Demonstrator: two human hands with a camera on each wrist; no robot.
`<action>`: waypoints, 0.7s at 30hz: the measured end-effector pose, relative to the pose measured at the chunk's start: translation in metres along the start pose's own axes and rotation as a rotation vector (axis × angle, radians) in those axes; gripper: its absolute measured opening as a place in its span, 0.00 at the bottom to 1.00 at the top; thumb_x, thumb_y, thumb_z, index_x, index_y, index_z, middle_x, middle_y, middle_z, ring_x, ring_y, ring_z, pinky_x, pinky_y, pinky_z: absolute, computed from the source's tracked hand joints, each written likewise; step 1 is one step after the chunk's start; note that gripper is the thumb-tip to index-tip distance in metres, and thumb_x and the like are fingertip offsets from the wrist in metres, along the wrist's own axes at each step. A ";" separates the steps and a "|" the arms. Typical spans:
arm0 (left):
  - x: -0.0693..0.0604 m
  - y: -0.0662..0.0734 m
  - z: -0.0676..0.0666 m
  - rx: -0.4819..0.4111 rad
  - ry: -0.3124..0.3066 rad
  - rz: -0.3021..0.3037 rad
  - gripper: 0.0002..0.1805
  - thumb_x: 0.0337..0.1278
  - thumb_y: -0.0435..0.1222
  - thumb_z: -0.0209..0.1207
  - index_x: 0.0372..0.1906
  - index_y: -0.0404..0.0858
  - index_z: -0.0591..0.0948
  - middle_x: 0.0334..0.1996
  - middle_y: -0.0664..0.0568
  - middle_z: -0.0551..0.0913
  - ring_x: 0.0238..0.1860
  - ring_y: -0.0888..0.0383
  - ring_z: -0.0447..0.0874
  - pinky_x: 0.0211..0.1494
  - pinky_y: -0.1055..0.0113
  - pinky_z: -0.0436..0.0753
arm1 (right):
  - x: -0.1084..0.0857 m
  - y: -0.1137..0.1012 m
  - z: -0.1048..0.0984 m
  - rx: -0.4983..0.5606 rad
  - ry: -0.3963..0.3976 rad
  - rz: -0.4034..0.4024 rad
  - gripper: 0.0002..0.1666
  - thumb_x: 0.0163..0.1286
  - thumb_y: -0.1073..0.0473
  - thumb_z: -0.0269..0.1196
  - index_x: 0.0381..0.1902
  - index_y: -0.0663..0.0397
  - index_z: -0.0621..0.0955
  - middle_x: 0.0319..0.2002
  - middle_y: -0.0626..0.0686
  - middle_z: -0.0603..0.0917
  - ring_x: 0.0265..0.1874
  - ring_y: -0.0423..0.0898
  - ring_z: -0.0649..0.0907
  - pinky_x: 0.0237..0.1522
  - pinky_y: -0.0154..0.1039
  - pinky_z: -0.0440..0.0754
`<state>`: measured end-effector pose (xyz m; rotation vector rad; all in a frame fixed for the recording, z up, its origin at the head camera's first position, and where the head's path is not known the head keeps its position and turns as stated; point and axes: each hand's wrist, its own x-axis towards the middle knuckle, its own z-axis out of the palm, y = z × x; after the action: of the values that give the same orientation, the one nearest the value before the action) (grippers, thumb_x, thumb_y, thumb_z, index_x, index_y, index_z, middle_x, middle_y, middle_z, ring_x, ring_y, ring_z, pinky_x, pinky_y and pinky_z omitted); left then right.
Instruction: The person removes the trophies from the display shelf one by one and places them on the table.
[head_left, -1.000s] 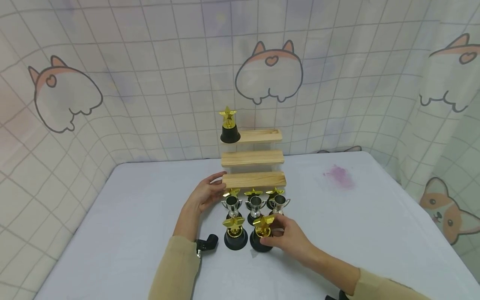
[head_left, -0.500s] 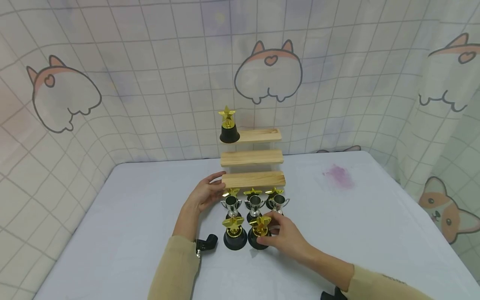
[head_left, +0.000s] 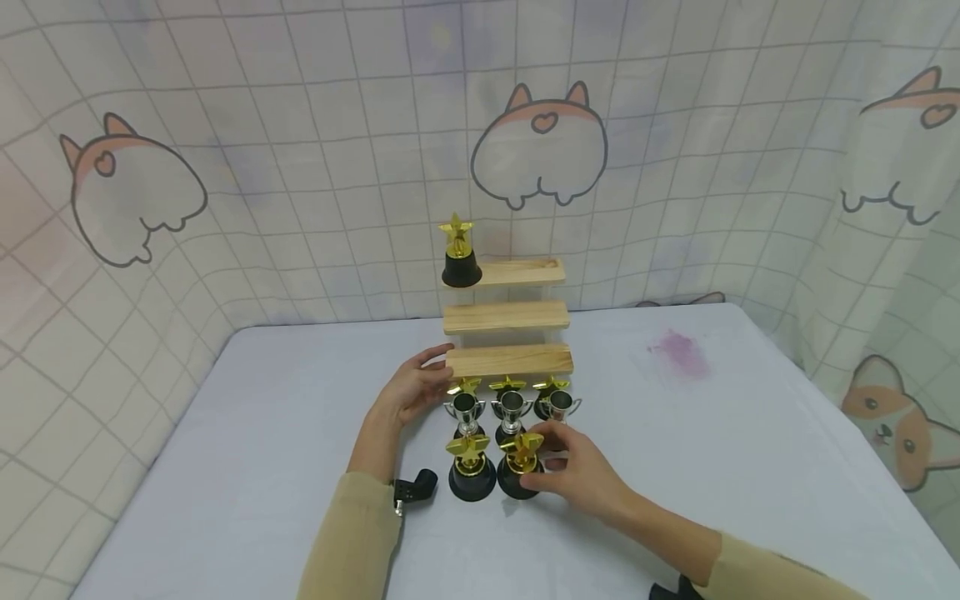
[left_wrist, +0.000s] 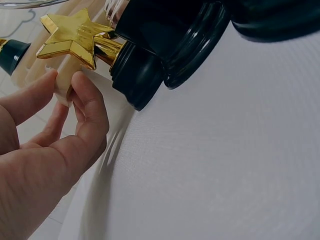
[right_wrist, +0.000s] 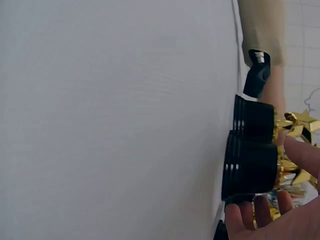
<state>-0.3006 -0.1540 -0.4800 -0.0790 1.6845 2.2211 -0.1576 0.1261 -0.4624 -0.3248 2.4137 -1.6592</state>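
Observation:
My left hand [head_left: 411, 387] pinches the left end of the lowest wooden board of a three-step display shelf [head_left: 508, 361]; the left wrist view shows thumb and finger at the board's end [left_wrist: 64, 82]. In the front row, my right hand [head_left: 581, 473] holds a gold star trophy [head_left: 520, 471] with a black base, which stands on the table. Another gold star trophy [head_left: 471, 473] is just left of it. Behind them are silver cups [head_left: 512, 410], the right one partly covered by my right hand. Farther back, several gold star trophies [head_left: 507, 385] stand close to the shelf.
One gold star trophy [head_left: 460, 254] stands at the left end of the top board [head_left: 521, 272]. The middle board [head_left: 506, 316] lies between the top and lowest ones. A white tablecloth [head_left: 262, 467] covers the table, with a pink stain [head_left: 680, 353] at right.
My right hand has shifted the front star trophy slightly left and back, nearer to its neighbour, then stays about there. My left hand keeps its place at the shelf.

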 end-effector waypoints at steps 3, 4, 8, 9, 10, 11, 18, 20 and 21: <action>0.000 0.000 0.000 -0.005 0.005 -0.005 0.34 0.67 0.22 0.58 0.76 0.36 0.66 0.63 0.37 0.74 0.50 0.52 0.84 0.49 0.64 0.86 | -0.004 -0.002 -0.007 0.051 -0.002 0.002 0.35 0.56 0.63 0.80 0.59 0.60 0.78 0.54 0.55 0.81 0.56 0.56 0.81 0.60 0.51 0.82; 0.000 0.000 0.000 -0.011 0.006 -0.006 0.34 0.67 0.22 0.58 0.76 0.36 0.66 0.63 0.37 0.74 0.50 0.52 0.84 0.49 0.64 0.86 | -0.006 -0.003 -0.010 0.065 -0.002 -0.002 0.34 0.57 0.63 0.79 0.59 0.61 0.78 0.55 0.56 0.81 0.57 0.57 0.80 0.60 0.50 0.82; 0.000 0.001 0.000 -0.014 0.005 0.002 0.34 0.67 0.22 0.58 0.76 0.36 0.66 0.63 0.37 0.74 0.51 0.51 0.84 0.49 0.64 0.86 | -0.011 -0.005 -0.019 0.119 -0.008 -0.027 0.33 0.59 0.65 0.77 0.60 0.64 0.77 0.58 0.59 0.79 0.60 0.60 0.78 0.62 0.50 0.80; 0.000 0.001 0.000 -0.013 0.004 0.004 0.34 0.67 0.22 0.58 0.76 0.36 0.66 0.63 0.36 0.74 0.51 0.51 0.84 0.49 0.64 0.86 | -0.013 -0.005 -0.021 0.128 -0.008 -0.034 0.32 0.60 0.65 0.77 0.60 0.64 0.76 0.59 0.60 0.79 0.60 0.60 0.78 0.63 0.50 0.80; 0.000 0.001 0.000 -0.013 0.004 0.004 0.34 0.67 0.22 0.58 0.76 0.36 0.66 0.63 0.36 0.74 0.51 0.51 0.84 0.49 0.64 0.86 | -0.014 -0.005 -0.023 0.129 -0.006 -0.039 0.32 0.60 0.65 0.77 0.60 0.65 0.76 0.59 0.60 0.79 0.60 0.60 0.78 0.63 0.49 0.80; 0.000 0.002 0.000 -0.012 0.004 0.003 0.34 0.68 0.22 0.58 0.76 0.36 0.66 0.63 0.36 0.74 0.51 0.51 0.84 0.49 0.64 0.86 | -0.015 -0.005 -0.024 0.127 -0.002 -0.042 0.32 0.60 0.66 0.76 0.60 0.65 0.76 0.60 0.61 0.79 0.60 0.59 0.78 0.63 0.49 0.80; 0.000 0.001 -0.001 -0.029 0.009 -0.009 0.33 0.67 0.22 0.58 0.76 0.37 0.67 0.63 0.37 0.74 0.51 0.51 0.84 0.50 0.63 0.86 | -0.021 -0.010 -0.033 0.064 0.035 -0.039 0.31 0.61 0.65 0.76 0.60 0.64 0.76 0.58 0.61 0.81 0.57 0.58 0.80 0.59 0.45 0.83; 0.000 0.001 0.000 -0.036 0.011 -0.011 0.33 0.67 0.22 0.58 0.75 0.37 0.68 0.63 0.37 0.74 0.52 0.51 0.84 0.50 0.64 0.86 | -0.023 -0.012 -0.035 0.046 0.039 -0.052 0.31 0.62 0.63 0.76 0.60 0.62 0.76 0.57 0.60 0.81 0.57 0.58 0.80 0.58 0.45 0.83; 0.001 0.001 0.000 -0.040 0.012 -0.012 0.33 0.67 0.22 0.58 0.75 0.37 0.68 0.63 0.37 0.74 0.52 0.50 0.84 0.50 0.63 0.86 | -0.023 -0.014 -0.036 0.040 0.042 -0.062 0.31 0.62 0.62 0.76 0.60 0.62 0.76 0.57 0.60 0.81 0.56 0.59 0.80 0.57 0.44 0.83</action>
<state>-0.3015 -0.1543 -0.4796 -0.1115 1.6421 2.2501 -0.1448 0.1604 -0.4361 -0.3663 2.4200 -1.7549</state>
